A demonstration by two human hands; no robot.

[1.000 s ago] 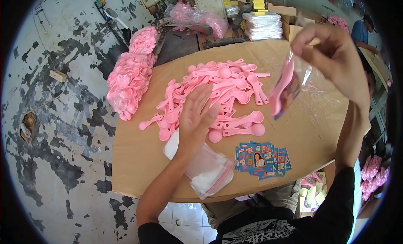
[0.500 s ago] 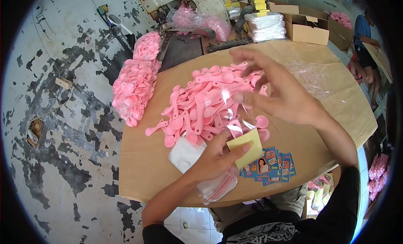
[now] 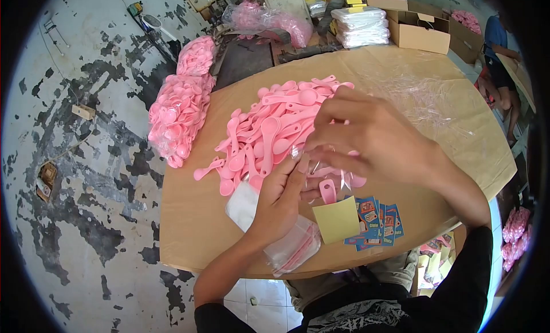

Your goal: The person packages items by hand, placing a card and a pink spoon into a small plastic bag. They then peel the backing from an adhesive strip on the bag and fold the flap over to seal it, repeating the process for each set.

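Observation:
My left hand [image 3: 281, 195] pinches the upper edge of a small clear plastic bag [image 3: 345, 179] between thumb and fingers. A pink measuring spoon [image 3: 327, 190] and a yellow card [image 3: 336, 219] hang in or against the bag; the clear film makes its edges hard to follow. My right hand [image 3: 375, 135] meets the left at the bag's top, its fingers curled and closed on the film. Behind both hands lies a heap of pink spoons [image 3: 269, 129]. Under my left wrist is a stack of clear bags [image 3: 295, 247]. Blue printed cards [image 3: 389, 224] lie beside the yellow card.
Bulging bags of pink spoons [image 3: 180, 115] stand at the table's left edge. Thin plastic scraps [image 3: 424, 98] are scattered at the right. Farther back are packs of clear bags [image 3: 361, 26] and a cardboard box [image 3: 421, 35]. Another person [image 3: 501, 58] sits at far right.
My right hand has come down and left to meet the left hand at the bag. My left grip has moved from the yellow card up to the bag's top edge.

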